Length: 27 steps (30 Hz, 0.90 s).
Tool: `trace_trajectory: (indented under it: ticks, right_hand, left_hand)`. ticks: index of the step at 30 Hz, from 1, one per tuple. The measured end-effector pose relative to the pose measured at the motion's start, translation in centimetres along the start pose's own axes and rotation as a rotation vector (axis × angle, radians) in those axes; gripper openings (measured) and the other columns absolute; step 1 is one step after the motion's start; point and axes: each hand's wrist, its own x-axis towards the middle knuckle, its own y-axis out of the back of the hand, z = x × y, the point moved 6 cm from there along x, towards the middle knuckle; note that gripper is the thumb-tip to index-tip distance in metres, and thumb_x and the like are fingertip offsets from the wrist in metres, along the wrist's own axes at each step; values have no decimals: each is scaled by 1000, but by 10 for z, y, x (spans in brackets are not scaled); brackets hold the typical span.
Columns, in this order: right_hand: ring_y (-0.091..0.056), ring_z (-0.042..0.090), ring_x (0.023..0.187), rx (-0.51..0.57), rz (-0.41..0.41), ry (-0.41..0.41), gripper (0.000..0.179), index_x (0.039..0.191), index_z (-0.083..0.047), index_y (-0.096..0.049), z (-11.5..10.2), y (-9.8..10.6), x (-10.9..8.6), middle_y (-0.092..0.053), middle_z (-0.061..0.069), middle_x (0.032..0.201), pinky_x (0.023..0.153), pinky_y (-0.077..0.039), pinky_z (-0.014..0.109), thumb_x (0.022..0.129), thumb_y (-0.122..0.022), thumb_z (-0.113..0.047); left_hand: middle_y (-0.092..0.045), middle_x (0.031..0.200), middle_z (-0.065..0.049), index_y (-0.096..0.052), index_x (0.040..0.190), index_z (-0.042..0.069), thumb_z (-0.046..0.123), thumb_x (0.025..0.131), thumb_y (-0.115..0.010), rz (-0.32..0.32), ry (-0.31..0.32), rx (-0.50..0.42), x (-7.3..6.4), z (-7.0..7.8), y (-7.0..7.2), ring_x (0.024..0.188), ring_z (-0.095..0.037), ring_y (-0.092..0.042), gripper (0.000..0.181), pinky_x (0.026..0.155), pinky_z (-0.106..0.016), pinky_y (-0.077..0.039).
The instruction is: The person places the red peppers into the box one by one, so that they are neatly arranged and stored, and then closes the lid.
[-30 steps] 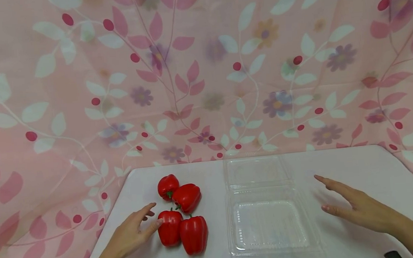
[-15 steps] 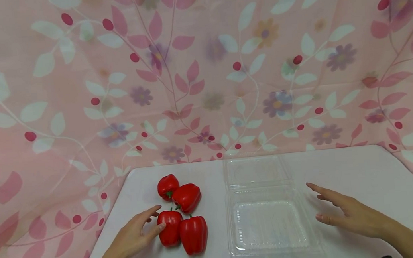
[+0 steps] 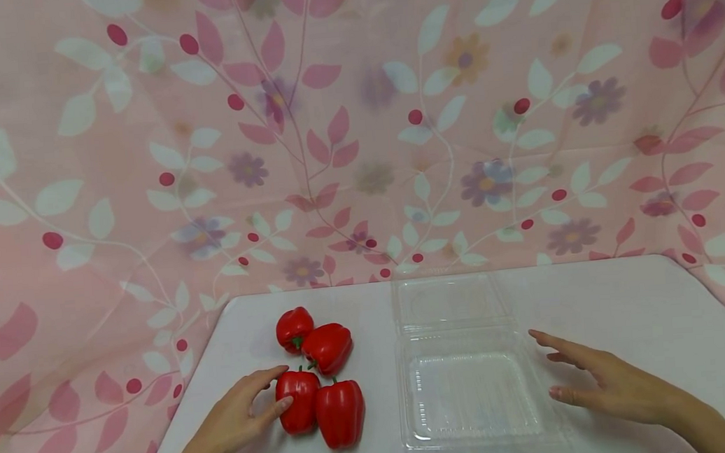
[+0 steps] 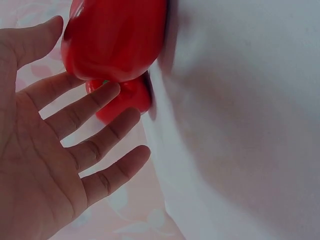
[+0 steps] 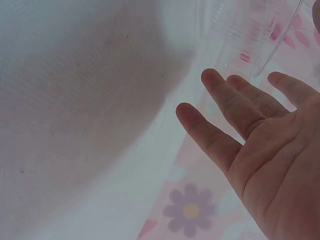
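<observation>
Beside the near-left red bell pepper, my left hand has its thumb overlapping the pepper's side and its fingers spread. In the left wrist view that hand is relaxed, its fingers reaching under and past the pepper. Another red bell pepper sits against it on the right, and two more lie behind. A clear plastic clamshell box lies with its lid folded back. My right hand hovers by the box's right edge, fingers extended, holding nothing.
The white table bears everything. A pink floral curtain hangs right behind its far edge. The two back peppers lie close together, their green stems touching or near the front pair.
My left hand has moved right, bringing its thumb farther over the near-left pepper. My right hand has drifted left and nearer me, closer to the box. The peppers and box stay put.
</observation>
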Motion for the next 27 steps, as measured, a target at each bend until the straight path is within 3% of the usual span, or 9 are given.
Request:
trace_trajectory:
  ticks: [9, 14, 27]
  right_hand:
    - [-59, 16, 120, 16, 1, 61, 78, 154, -23, -33, -2, -5, -1, -43, -4, 152, 84, -52, 32, 89, -74, -34]
    - [-58, 16, 120, 8, -11, 45, 79, 155, -24, -32, -2, -6, -1, -45, -2, 150, 83, -52, 33, 89, -73, -36]
    - [-60, 15, 117, -5, -37, -8, 79, 156, -30, -28, 0, -7, -2, -55, -2, 140, 83, -52, 36, 90, -71, -39]
  left_hand:
    - [-59, 129, 6, -59, 136, 24, 58, 82, -72, 8, -36, -13, 0, 1, -1, 118, -23, -55, 65, 92, -55, -49]
    - [-61, 122, 7, -61, 130, 24, 53, 82, -74, 19, -63, -19, 0, 4, 1, 112, -22, -57, 58, 90, -51, -52]
    - [-61, 106, 5, -61, 117, 18, 54, 74, -81, 35, 3, -28, 2, 4, 5, 102, -19, -58, 59, 87, -48, -54]
